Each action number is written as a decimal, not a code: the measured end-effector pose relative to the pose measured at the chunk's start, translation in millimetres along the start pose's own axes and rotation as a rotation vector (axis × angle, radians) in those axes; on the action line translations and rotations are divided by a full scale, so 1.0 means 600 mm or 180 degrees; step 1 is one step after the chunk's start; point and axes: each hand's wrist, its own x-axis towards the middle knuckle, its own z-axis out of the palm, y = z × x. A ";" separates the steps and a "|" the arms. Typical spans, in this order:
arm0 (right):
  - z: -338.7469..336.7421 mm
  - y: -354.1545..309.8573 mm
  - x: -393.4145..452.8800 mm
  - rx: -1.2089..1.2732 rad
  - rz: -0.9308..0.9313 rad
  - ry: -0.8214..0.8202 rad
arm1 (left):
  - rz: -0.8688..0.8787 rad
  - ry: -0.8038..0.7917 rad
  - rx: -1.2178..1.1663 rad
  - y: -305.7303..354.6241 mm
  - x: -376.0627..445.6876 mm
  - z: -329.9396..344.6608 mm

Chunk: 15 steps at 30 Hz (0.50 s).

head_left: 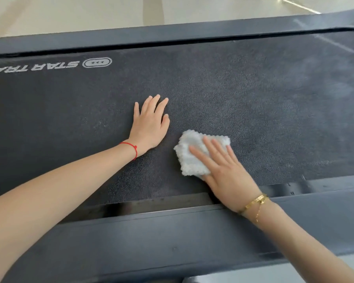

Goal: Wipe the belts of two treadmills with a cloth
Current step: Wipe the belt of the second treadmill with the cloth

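The dark grey textured treadmill belt [233, 88] fills most of the view, with smooth grey plastic side rails [172, 237] along its near and far edges and a white printed logo [49, 66] at the far left. The left hand [149, 125] lies flat on the belt, fingers spread. Just beside it, the right hand [223, 170] presses straight fingers onto a folded white fluffy cloth [194, 154] near the belt's near edge.

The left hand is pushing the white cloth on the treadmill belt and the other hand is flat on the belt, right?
Not quite. The head view shows the right hand pressing the white cloth on the treadmill belt. The left hand is the one lying flat on the belt.
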 end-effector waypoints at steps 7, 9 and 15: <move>-0.022 0.066 0.010 0.0042 0.1088 0.0139 | -0.0002 -0.0014 0.0062 0.004 -0.005 -0.003; -0.010 0.019 0.008 0.0005 0.0805 0.0046 | -0.0033 -0.0018 0.0067 0.002 -0.003 -0.003; 0.026 -0.131 -0.023 0.0141 -0.0353 -0.0376 | -0.0023 0.0058 0.0012 0.007 -0.006 -0.003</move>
